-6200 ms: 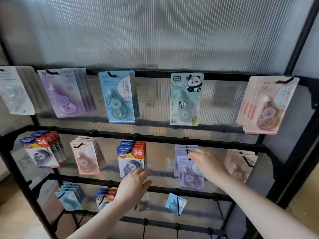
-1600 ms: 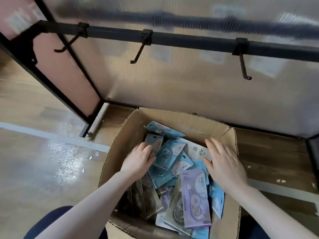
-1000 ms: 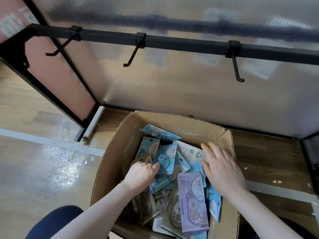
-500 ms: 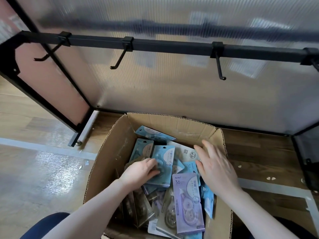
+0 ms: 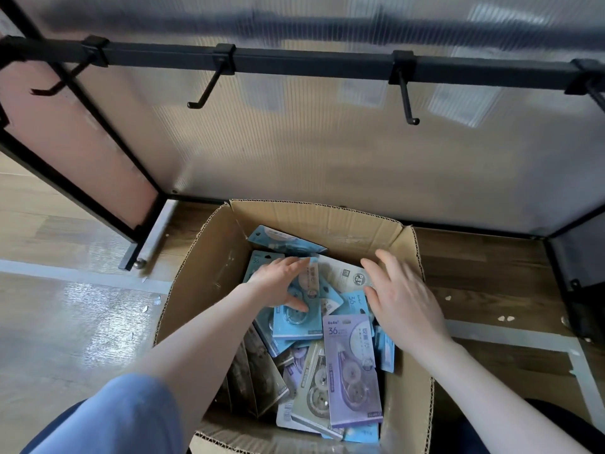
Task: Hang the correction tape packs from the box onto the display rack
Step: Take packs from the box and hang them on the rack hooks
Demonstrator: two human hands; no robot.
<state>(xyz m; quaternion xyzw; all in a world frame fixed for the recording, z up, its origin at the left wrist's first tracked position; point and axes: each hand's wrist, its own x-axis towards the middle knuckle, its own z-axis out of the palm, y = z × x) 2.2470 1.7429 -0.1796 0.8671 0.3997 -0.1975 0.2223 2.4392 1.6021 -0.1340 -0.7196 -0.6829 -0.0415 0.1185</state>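
An open cardboard box [image 5: 209, 267] on the floor holds several correction tape packs, mostly blue, with a purple pack [image 5: 352, 368] lying on top near the front. My left hand [image 5: 281, 283] grips a blue pack [image 5: 299, 314], thumb on its face and fingers over its top edge. With fingers spread, my right hand [image 5: 401, 296] rests flat on packs at the right side of the box and grips nothing. The display rack's lowest black rail [image 5: 311, 65] crosses above, with bare hooks [image 5: 407, 103].
The rack's black leg frame [image 5: 98, 204] slants down at the left, and another corner stands at the right [image 5: 576, 290]. A ribbed translucent panel backs the rack. Wood floor surrounds the box. A blue trouser knee [image 5: 114, 417] is at the lower left.
The view went from the stocked upper rack to the box on the floor. My left hand has slid forward over the blue pack and closed on it; the right hand barely moved.
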